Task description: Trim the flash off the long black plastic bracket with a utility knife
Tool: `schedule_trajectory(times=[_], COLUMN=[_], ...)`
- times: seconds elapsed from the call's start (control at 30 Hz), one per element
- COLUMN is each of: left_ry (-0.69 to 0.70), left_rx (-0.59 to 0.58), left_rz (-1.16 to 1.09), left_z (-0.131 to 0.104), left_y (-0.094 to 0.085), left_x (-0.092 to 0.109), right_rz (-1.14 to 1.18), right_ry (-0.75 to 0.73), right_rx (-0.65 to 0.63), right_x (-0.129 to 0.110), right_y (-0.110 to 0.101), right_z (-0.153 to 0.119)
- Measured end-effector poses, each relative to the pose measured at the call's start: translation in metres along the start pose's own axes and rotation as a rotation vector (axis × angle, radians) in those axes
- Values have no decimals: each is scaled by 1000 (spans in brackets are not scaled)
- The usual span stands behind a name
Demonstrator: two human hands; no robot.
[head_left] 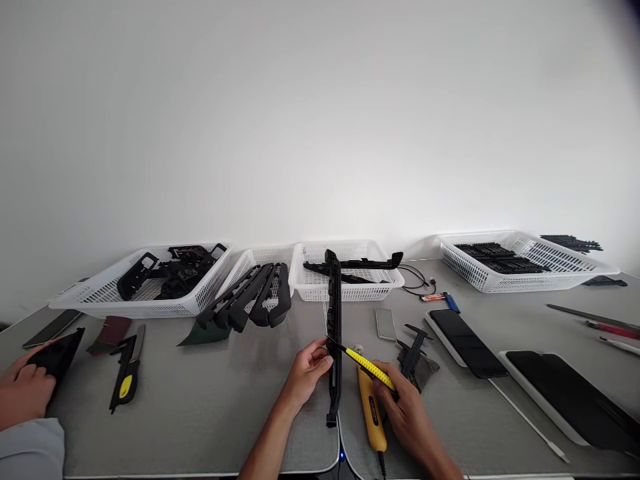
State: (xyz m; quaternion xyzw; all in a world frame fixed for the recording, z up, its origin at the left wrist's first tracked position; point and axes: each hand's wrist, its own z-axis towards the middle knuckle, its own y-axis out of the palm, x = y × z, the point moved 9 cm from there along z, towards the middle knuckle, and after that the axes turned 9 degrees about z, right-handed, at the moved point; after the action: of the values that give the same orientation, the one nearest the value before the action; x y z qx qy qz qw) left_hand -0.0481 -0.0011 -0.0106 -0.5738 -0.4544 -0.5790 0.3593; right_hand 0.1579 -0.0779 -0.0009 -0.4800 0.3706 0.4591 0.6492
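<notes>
A long black plastic part (335, 313) stands lengthwise in front of me, its far end over the middle white basket. My left hand (307, 370) pinches its left side near the middle. In my right hand (403, 407) is a yellow-gripped tool (371, 369) with a thin dark tip, which points left and reaches the black part beside my left fingertips. Under the tool, a yellow corded device (371, 413) lies on the table between the part and my right hand.
White baskets (347, 293) with black parts line the wall. Phones (467, 343), calipers (413, 353) and a blue-capped item (451, 303) lie right. A knife (127, 373) lies left, near another person's hands (25, 393) on a dark piece.
</notes>
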Motion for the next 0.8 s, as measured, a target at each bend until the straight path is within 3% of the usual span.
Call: schedule_trajectory(times=[0.23, 0.5, 0.8], left_ry=[23, 43, 20], left_rx=[17, -55, -13], left_rz=[-5, -8, -9], left_z=[0, -2, -1], left_y=[2, 9, 6], left_x=[5, 10, 6], right_rz=[-6, -29, -54], right_ry=[-8, 17, 47], right_rx=[19, 26, 44], right_x=[-11, -5, -3], right_y=[-3, -3, -6], right_z=[-1, 0, -2])
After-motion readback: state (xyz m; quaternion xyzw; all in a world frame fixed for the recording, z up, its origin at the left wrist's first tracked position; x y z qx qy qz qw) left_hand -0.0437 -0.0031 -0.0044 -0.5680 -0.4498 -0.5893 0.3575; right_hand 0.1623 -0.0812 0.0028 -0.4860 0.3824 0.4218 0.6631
